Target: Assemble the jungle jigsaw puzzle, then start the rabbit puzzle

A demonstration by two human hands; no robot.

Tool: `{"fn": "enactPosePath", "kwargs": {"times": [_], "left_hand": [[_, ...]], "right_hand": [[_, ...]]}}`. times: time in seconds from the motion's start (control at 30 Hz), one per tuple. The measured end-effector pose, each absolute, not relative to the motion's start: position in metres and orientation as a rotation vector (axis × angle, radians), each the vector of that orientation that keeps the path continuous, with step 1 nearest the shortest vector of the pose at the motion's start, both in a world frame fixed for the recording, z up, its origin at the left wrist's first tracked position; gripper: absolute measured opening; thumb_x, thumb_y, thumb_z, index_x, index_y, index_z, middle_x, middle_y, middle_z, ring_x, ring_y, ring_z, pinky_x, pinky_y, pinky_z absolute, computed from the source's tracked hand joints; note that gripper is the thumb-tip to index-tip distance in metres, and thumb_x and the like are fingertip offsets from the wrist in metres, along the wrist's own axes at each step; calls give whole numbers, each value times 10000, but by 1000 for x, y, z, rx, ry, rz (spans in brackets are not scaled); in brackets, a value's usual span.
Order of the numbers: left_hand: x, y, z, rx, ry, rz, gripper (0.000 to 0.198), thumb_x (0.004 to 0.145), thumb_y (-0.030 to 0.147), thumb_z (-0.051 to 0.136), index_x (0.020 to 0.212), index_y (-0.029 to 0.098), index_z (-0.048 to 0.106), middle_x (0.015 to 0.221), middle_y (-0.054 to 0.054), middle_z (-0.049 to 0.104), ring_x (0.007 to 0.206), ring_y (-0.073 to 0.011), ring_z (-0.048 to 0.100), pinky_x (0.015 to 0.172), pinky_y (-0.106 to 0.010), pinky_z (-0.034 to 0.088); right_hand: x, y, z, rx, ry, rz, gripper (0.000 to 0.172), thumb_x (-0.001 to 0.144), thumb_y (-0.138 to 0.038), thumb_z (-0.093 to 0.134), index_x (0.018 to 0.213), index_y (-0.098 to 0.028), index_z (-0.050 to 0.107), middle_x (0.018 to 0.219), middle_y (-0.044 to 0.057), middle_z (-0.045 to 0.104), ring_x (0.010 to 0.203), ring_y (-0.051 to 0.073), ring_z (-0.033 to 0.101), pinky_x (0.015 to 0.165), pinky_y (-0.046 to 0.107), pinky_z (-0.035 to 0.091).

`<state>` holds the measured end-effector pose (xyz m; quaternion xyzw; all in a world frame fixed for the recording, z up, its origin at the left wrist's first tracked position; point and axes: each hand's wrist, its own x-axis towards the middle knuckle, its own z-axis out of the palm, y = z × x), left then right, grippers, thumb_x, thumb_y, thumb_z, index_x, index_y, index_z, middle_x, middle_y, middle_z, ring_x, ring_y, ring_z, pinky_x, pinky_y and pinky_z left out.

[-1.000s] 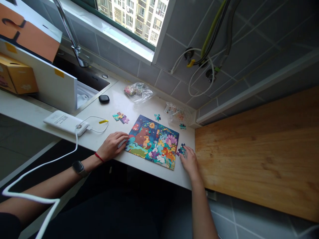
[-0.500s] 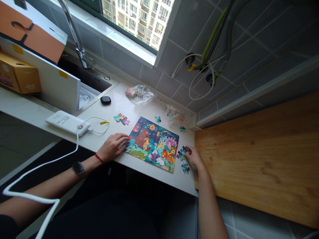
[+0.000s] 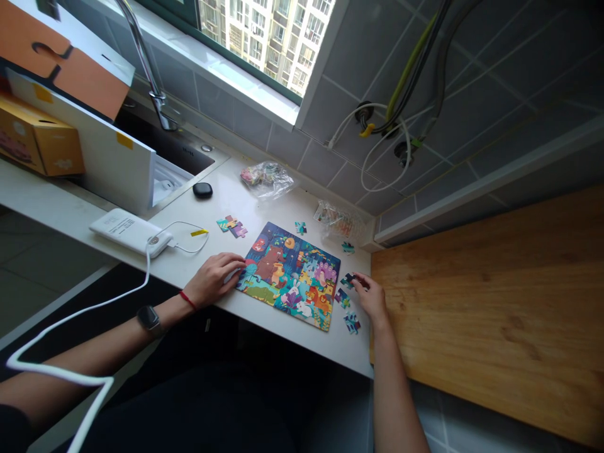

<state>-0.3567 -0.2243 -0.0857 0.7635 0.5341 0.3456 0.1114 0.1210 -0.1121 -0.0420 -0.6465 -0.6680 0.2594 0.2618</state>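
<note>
A nearly assembled jigsaw puzzle (image 3: 287,277) of cartoon animals lies flat on the white countertop (image 3: 202,245). My left hand (image 3: 212,279) rests against the puzzle's left edge, with its fingertips on the picture. My right hand (image 3: 372,299) sits at the right side, its fingertips pinching a dark jigsaw piece (image 3: 348,280). Two more loose pieces (image 3: 342,298) (image 3: 352,323) lie just left of that hand. A small joined group of pieces (image 3: 231,226) lies above the puzzle. Clear plastic bags (image 3: 267,179) (image 3: 340,221) hold more pieces.
A white power bank (image 3: 127,233) with a looping white cable lies at left, near a black earbud case (image 3: 202,190). A steel sink and faucet (image 3: 158,94) stand behind a white box. A wooden board (image 3: 491,302) lies to the right, against the counter.
My right hand has moved up and away from the puzzle's right edge, leaving loose pieces spread out below it. My left hand stays in place. The view has drifted slightly.
</note>
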Motion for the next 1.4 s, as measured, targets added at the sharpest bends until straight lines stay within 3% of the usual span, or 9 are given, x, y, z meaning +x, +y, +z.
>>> {"fn": "enactPosePath", "kwargs": {"times": [0.1, 0.23, 0.4, 0.7, 0.97, 1.13, 1.4], "left_hand": [[-357, -224, -86, 2230, 1584, 1018, 228, 1027, 284, 547, 1134, 239, 743, 1201, -104, 743, 1104, -274, 691, 942, -443, 553], [-356, -224, -85, 2219, 1595, 1018, 247, 1030, 292, 533, 1141, 235, 746, 1203, -110, 745, 1100, -270, 694, 952, -441, 560], [-355, -225, -83, 2222, 1599, 1034, 246, 1041, 292, 522, 1141, 235, 739, 1188, -107, 748, 1086, -263, 699, 937, -437, 563], [-356, -225, -87, 2243, 1599, 1008, 227, 1036, 270, 532, 1149, 225, 724, 1213, -109, 735, 1108, -273, 682, 940, -445, 548], [-356, -224, -85, 2281, 1592, 1039, 220, 1043, 280, 517, 1122, 214, 712, 1166, -106, 745, 1062, -252, 695, 926, -423, 557], [-355, -225, -88, 2288, 1604, 1058, 212, 1034, 252, 522, 1123, 201, 708, 1165, -108, 739, 1062, -244, 697, 947, -417, 565], [-355, -224, -88, 2315, 1638, 1029, 216, 1030, 252, 514, 1086, 206, 718, 1132, -104, 744, 1028, -246, 695, 907, -410, 564]], "right_hand": [[92, -102, -37, -1647, -1894, 794, 459, 876, -489, 651, 1171, -177, 813, 1137, 147, 813, 958, 284, 760, 859, 421, 618], [45, -84, -34, -1415, -2150, 953, 343, 928, -334, 598, 1167, -240, 825, 1165, 84, 811, 1072, 258, 747, 984, 421, 588], [15, -74, -41, -1387, -2100, 611, 481, 929, -231, 554, 1384, -236, 713, 1374, 108, 686, 1298, 249, 621, 1167, 444, 476], [44, -114, -57, -1475, -2157, 493, 440, 927, -308, 617, 1343, -215, 726, 1288, 125, 705, 1211, 289, 636, 1120, 494, 497], [34, -97, -51, -1298, -2390, 626, 551, 871, -225, 716, 1419, -214, 669, 1454, 114, 674, 1348, 287, 600, 1177, 490, 444], [18, -83, -49, -1332, -2458, 651, 515, 827, -167, 770, 1338, -209, 725, 1334, 107, 733, 1256, 282, 640, 1143, 460, 459], [16, -97, -54, -1476, -2373, 611, 362, 869, -302, 806, 1223, -226, 791, 1113, 105, 696, 1065, 283, 635, 1003, 427, 519]]}}
